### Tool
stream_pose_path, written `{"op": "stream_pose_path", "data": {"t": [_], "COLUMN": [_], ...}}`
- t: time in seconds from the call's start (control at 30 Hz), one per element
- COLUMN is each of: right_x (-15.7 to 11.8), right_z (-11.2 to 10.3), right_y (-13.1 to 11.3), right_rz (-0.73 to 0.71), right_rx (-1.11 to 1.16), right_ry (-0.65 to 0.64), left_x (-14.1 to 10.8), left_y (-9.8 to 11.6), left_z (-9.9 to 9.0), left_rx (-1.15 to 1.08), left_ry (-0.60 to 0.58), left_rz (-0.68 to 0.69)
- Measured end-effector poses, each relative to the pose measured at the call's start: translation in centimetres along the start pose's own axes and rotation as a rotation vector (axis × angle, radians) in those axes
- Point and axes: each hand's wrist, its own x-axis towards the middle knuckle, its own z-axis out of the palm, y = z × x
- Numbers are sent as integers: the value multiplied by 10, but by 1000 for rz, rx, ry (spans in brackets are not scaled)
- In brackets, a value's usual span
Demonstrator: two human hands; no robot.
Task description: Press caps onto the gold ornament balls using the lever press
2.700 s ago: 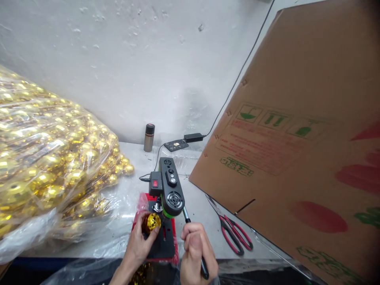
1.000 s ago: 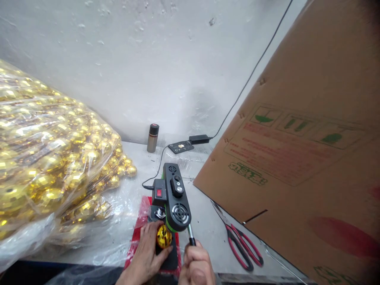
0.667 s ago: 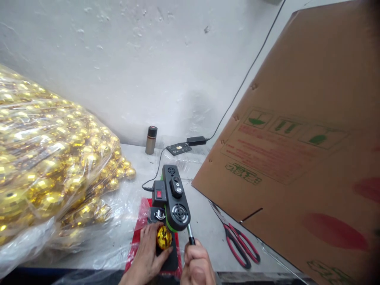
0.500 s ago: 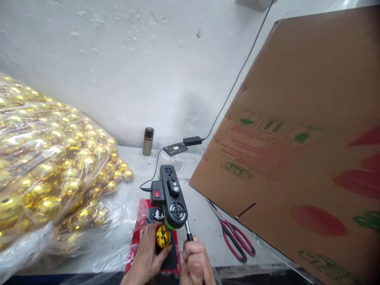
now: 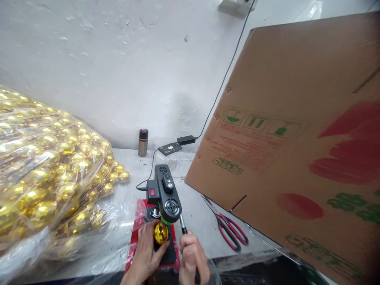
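My left hand point(image 5: 144, 250) curls its fingers and thumb around a shiny gold faceted ball point(image 5: 161, 233), holding it at the front end of a black desktop machine point(image 5: 168, 194). The ball sits just below the machine's rounded head, over its dark base plate. My right hand point(image 5: 192, 253) is closed around the black grip of a metal lever point(image 5: 183, 224) on the machine's right side. A red power switch point(image 5: 152, 192) is on the machine's left box. Red sheeting point(image 5: 139, 221) lies under the base.
A clear bag of gold balls point(image 5: 53, 170) fills the left side. Red-and-black scissors point(image 5: 228, 229) lie to the right, beside a large cardboard box point(image 5: 267, 130). Behind the machine are a dark-capped bottle point(image 5: 143, 143), a dark patterned flat object point(image 5: 170, 148) and a power adapter point(image 5: 186, 139).
The camera view has turned slightly right, so everything appears shifted left. Both hands keep the same holds on the ball and the lever.
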Motion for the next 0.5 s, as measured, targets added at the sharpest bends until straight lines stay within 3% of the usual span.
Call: {"op": "stream_pose_path", "data": {"t": [0.1,0.17,0.3,0.4,0.5], "right_x": [35,49,43,29,23], "right_z": [-6,-6,-2,2,7], "right_y": [-20,-29,-30,-26,-27], "right_rz": [143,157,151,169,192], "right_rx": [98,104,115,141,175], "right_ry": [-43,-41,14,73,113], "left_x": [-5,-21,-68,-78,-46], "left_y": [-3,-10,-31,-42,-45], "left_z": [0,0,-8,-38,-87], "left_rx": [19,32,138,273,414], "left_ry": [22,21,2,16,173], "left_rz": [12,72,198,191,88]}}
